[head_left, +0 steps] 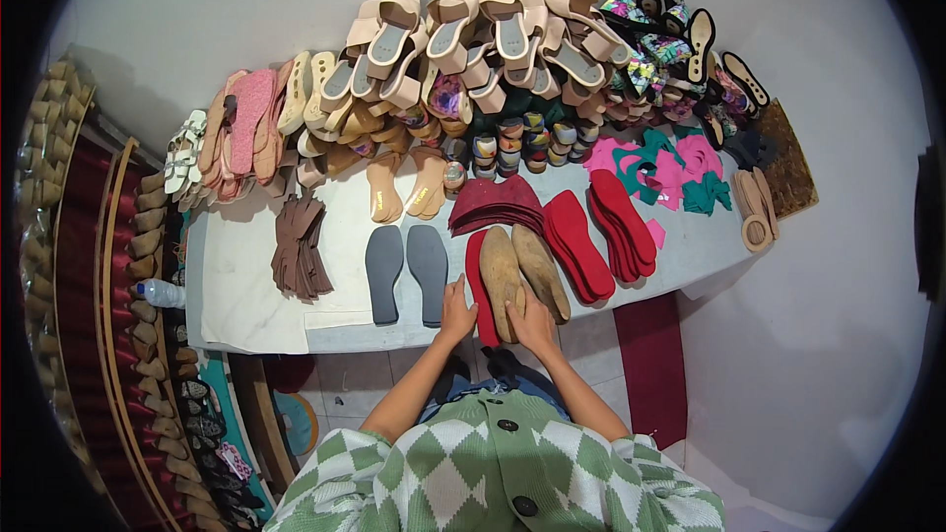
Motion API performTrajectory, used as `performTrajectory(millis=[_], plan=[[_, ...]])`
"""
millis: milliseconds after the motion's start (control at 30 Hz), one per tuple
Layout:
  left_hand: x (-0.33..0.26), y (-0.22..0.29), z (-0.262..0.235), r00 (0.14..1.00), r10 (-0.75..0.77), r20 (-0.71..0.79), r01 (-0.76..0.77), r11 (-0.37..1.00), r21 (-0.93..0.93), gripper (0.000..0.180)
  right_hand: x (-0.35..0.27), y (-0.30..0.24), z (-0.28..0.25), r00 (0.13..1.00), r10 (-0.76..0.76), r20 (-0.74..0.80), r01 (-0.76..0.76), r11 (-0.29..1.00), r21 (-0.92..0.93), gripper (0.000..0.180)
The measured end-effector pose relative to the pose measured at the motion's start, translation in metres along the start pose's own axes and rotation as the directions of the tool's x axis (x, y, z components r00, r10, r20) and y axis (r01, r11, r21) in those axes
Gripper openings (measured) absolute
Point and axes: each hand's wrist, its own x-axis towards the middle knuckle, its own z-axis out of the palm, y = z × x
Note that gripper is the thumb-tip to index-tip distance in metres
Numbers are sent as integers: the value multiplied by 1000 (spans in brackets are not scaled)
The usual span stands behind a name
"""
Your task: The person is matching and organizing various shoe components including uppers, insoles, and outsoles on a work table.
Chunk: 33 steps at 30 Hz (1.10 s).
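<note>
At the table's front edge, a wooden shoe last (499, 271) lies on top of a red insole (478, 281), whose left edge shows beside it. My right hand (533, 323) is closed around the heel end of that last. On the other side, my left hand (457, 311) grips the insole's left edge; its fingertips are partly hidden. A second wooden last (538, 271) rests just to the right. Two grey insoles (385, 276) lie side by side left of my hands. Farther right are stacks of red insoles (576, 248), and dark red pieces (496, 204) are piled behind the lasts.
Heeled beige sandals (451, 25) are heaped along the wall. Brown strips (301, 246) lie at the left, tan insoles (385, 187) at mid-table, pink and green scraps (658, 166) at the right. Shelves of lasts (148, 236) and a plastic bottle (161, 293) flank the table's left side.
</note>
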Motion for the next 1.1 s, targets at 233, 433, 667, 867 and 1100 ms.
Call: performTrajectory(millis=[233, 433, 667, 867, 1100], plan=[[-8, -1, -13, 851, -304, 429, 500, 720, -481, 47, -2, -6, 27, 1000, 22, -15, -23, 1000, -9, 61], [-3, -20, 4, 862, -281, 422, 503, 590, -632, 46, -1, -14, 33, 998, -62, 11, 62, 997, -37, 61], [4, -20, 10, 846, -291, 447, 531, 538, -655, 47, 3, -8, 38, 999, -46, 13, 47, 998, -42, 62], [2, -1, 5, 872, -308, 380, 487, 616, -619, 50, 3, -8, 37, 1000, -19, 19, 19, 999, -29, 63], [4, 0, -1, 878, -259, 402, 470, 627, -622, 49, 3, -12, 34, 999, -23, 30, 25, 997, -66, 61]])
